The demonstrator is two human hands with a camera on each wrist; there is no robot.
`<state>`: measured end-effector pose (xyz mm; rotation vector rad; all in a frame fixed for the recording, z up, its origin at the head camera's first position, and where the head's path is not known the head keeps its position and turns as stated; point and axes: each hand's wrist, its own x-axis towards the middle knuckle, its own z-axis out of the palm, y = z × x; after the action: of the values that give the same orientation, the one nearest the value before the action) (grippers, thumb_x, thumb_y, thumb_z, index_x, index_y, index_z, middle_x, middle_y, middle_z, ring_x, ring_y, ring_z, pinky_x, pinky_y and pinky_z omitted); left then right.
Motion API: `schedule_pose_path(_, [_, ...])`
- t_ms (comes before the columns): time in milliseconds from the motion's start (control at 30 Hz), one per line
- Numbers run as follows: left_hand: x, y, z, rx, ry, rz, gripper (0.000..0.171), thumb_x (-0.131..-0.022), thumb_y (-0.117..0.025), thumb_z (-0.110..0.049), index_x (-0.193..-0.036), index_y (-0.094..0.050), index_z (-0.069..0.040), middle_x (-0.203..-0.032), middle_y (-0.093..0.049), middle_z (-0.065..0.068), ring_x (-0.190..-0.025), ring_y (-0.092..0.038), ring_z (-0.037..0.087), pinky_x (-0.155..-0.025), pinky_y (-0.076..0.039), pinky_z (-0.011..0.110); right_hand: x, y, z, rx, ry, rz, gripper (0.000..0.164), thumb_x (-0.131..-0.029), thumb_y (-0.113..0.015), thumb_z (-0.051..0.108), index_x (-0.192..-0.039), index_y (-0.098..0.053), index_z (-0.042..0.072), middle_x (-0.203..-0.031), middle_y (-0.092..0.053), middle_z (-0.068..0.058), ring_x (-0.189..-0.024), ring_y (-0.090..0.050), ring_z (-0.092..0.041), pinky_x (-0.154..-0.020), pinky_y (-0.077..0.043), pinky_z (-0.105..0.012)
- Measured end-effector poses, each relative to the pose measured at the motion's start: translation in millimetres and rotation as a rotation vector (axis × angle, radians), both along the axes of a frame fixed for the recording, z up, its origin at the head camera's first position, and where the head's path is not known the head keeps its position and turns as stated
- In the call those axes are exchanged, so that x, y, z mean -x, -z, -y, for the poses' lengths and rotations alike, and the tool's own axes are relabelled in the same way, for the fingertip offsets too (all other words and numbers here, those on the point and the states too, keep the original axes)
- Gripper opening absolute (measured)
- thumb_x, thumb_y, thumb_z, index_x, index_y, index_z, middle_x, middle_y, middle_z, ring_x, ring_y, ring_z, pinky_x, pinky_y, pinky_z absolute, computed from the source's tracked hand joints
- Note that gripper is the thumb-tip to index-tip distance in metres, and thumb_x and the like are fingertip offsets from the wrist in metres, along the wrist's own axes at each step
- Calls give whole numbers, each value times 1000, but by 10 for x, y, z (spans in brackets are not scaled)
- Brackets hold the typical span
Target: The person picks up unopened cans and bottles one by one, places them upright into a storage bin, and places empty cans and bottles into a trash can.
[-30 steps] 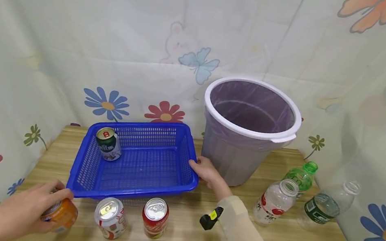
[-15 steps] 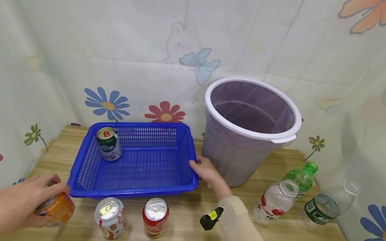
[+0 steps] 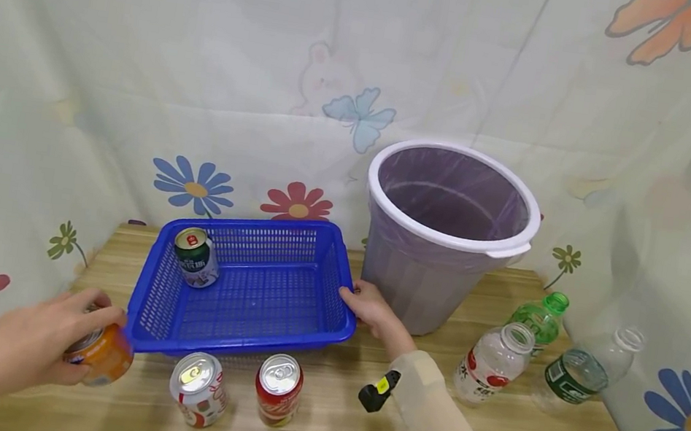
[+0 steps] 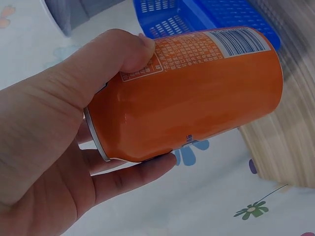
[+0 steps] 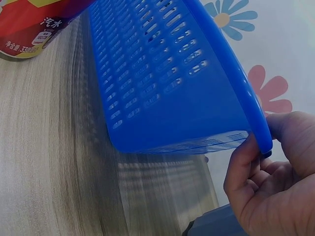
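My left hand (image 3: 53, 333) grips an orange drink can (image 4: 197, 93) near its top end, thumb on one side and fingers on the other. In the head view the can is tilted, just left of the near left corner of a blue plastic basket (image 3: 255, 341). Pinched between the thumb and fingers of my right hand (image 5: 275, 172) is the rim at the basket's right end. A green and white can (image 3: 196, 257) stands inside the basket at its left. In front of the basket stand a white and red can (image 3: 198, 390) and a red can (image 3: 278, 390).
A grey bin (image 3: 423, 278) with a white rim and a purple liner stands right of the basket. To its right are a green bottle (image 3: 539, 318), a clear bottle with a red and white label (image 3: 490, 365) and a clear bottle with a green label (image 3: 582, 374). Patterned cloth hangs behind.
My left hand has lifted the orange can slightly and drawn it a little left, away from the basket's front corner. The right hand keeps its hold on the rim.
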<state>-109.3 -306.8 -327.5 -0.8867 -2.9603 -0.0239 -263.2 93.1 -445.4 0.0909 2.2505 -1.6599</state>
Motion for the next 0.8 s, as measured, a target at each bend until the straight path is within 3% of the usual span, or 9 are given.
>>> schedule_pose_path(167, [59, -85, -14, 10, 21, -18, 54, -60, -83, -28, -107, -61, -19, -96, -51, 0, -74, -52, 11, -51, -46, 17, -9, -6, -9, 3, 0, 6, 27, -92, -50, 20, -107, -52, -3, -102, -61, -25, -83, -65, -34, -59, -56, -32])
schedule_pose_path(467, [205, -226, -73, 27, 16, 49, 50, -64, -82, -24, -108, -58, -22, -97, -51, 1, -75, -51, 11, -52, -47, 17, -12, -23, -2, -3, 3, 3, 27, -92, -49, 20, -108, -52, -2, -103, -61, -25, -87, -65, -35, -59, -56, -31])
schedule_pose_path(800, [321, -311, -185, 38, 67, -14, 49, -64, -81, -25, -107, -58, -22, -97, -52, 0, -78, -51, 14, -54, -48, 21, -19, -16, -6, 4, 5, 5, 27, -92, -49, 20, -108, -52, -2, -101, -62, -24, -82, -66, -32, -60, -56, -33])
